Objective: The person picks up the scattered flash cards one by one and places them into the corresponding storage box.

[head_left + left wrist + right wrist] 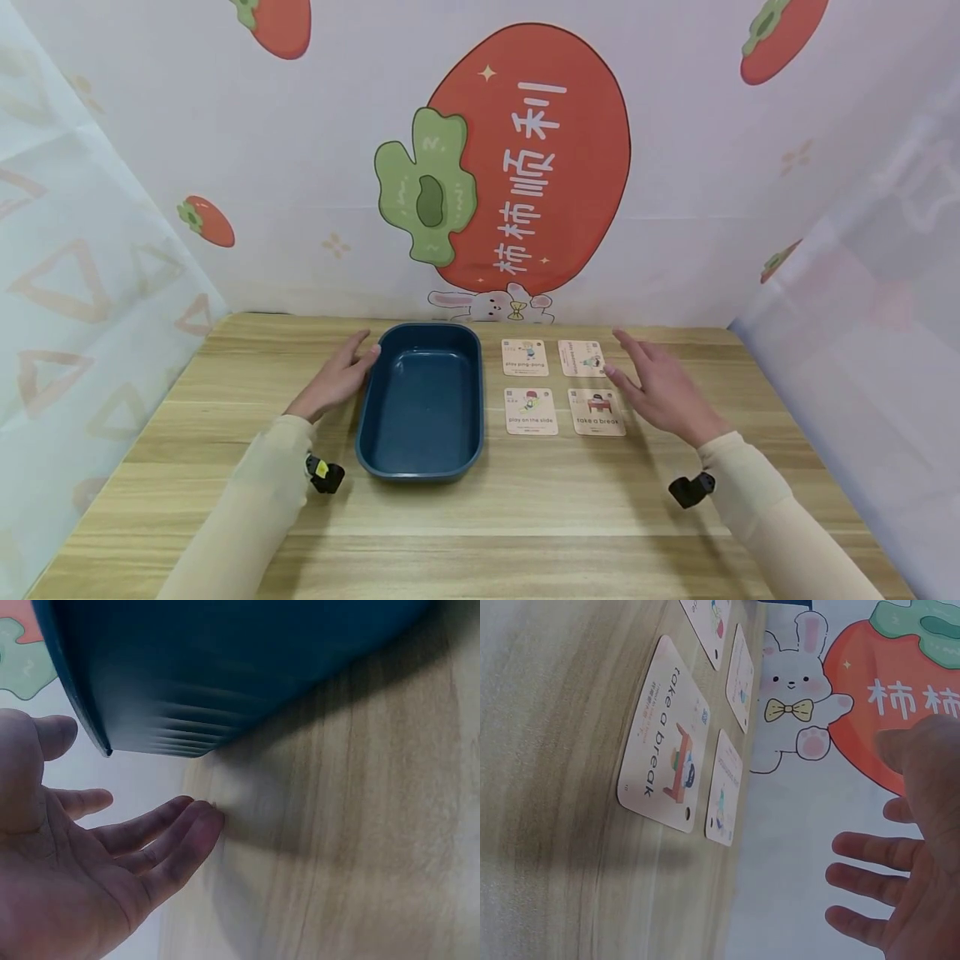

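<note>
A dark blue rectangular tray (420,462) stands left of centre on the table, with nothing inside it. At its left side is my left hand (341,379), fingers loosely spread; in the left wrist view this hand (112,862) holds nothing, below the tray's wall (225,675). Four-cornered picture cards lie flat right of the tray: "play ping-pong" (525,357), a sideways-turned card (582,358), "play on the slide" (531,412) and "take a break" (597,412). My right hand (663,392) hovers right of them, fingers extended and holding nothing.
The wood-grain table (480,550) runs back to a white cloth (315,250) printed with a large persimmon (577,167) and a rabbit. Similar cloth hangs on the left (82,275) and right (877,275). Small black cameras sit at both wrists.
</note>
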Tool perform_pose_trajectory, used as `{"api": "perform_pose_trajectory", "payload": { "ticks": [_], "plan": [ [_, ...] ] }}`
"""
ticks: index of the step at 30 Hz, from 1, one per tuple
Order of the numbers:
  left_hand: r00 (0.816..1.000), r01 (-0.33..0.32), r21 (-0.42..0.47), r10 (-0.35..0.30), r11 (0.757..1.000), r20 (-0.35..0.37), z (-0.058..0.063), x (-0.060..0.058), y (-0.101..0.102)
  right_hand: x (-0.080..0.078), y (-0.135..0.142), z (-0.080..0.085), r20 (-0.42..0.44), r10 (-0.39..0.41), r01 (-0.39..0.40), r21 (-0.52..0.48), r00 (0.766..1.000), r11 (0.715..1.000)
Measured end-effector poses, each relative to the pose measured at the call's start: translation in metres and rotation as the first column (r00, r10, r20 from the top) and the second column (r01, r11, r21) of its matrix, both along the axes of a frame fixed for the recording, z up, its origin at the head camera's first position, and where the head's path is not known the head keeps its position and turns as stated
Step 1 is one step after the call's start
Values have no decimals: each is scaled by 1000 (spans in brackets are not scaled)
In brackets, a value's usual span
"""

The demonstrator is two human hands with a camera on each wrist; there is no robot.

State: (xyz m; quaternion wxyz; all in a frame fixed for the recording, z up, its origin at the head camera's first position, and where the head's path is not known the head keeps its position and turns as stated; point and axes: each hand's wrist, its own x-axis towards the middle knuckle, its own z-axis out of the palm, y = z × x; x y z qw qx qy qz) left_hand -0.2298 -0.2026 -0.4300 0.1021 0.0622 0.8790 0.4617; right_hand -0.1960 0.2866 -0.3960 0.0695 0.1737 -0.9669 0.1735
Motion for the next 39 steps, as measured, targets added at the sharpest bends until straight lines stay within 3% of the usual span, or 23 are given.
{"api": "perform_pose_trajectory", "payload": {
  "ticks": [11, 39],
  "plan": [
    [999, -5, 19, 5, 1000, 41, -2, 0, 3, 5, -1, -6, 27, 0, 0, -3, 1000, 1000],
    [998, 68, 51, -68, 996, 4, -7, -1, 8, 7, 2, -21, 42, 23, -23, 2, 999, 1000]
  ]
}}
